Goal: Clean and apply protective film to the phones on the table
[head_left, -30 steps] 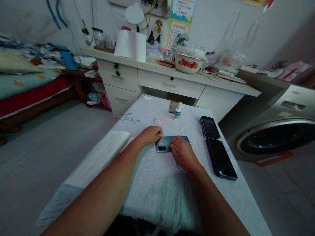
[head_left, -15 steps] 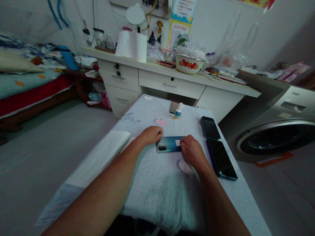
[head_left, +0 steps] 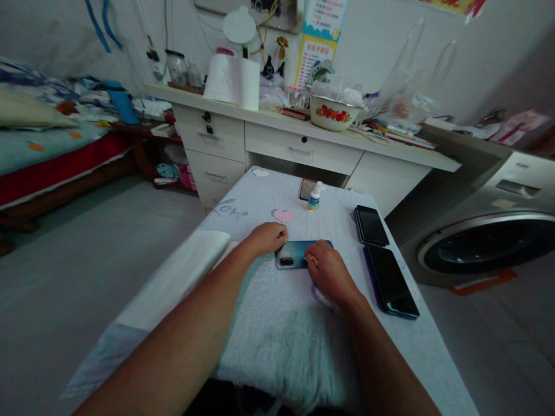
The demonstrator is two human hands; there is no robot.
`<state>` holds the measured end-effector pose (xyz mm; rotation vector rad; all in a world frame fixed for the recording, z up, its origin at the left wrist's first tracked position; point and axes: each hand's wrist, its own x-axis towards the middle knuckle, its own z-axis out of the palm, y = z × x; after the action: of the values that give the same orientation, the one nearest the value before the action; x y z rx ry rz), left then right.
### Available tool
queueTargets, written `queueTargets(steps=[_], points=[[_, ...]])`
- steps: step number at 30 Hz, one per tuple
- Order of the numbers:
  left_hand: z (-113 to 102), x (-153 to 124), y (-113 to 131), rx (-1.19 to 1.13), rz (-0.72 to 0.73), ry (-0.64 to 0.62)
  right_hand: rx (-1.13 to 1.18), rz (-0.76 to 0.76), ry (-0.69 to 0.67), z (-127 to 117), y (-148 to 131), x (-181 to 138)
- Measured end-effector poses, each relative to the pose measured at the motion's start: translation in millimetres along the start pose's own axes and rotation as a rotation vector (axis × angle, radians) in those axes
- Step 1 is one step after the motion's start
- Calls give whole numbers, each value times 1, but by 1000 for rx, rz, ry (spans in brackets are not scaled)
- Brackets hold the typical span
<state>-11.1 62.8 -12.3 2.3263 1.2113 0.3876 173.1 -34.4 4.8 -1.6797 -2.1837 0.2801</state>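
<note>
A smartphone (head_left: 295, 250) with a blue, shiny back lies camera side up on the cloth-covered table (head_left: 269, 312). My left hand (head_left: 269, 236) is closed at its far left corner, the curled fingertips pressed to the edge. Over the right part of the phone's back rests my right hand (head_left: 323, 263), fingers bunched in a pinch. Whatever it may hold is hidden beneath the fingers. Behind the phone stands a small white-capped spray bottle (head_left: 314, 196), in front of another phone (head_left: 307, 188) lying flat.
Two dark phones, one smaller (head_left: 372, 225) and one larger (head_left: 391, 281), lie along the table's right side. A white folded sheet (head_left: 182, 277) is at the left edge. Beyond are a white desk (head_left: 303, 151) and, to the right, a washing machine (head_left: 485, 231).
My right hand has slid left along the phone's back, covering the pale patch that showed beside its fingers. My left hand and the phone have stayed in place.
</note>
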Motion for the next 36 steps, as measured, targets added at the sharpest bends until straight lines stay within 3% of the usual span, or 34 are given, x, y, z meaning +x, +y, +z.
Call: queueTargets(steps=[23, 36], points=[[1, 1, -1, -7, -1, 19, 127, -147, -62, 7, -11, -1], [2, 1, -2, -13, -7, 11, 104, -112, -66, 2, -3, 0]])
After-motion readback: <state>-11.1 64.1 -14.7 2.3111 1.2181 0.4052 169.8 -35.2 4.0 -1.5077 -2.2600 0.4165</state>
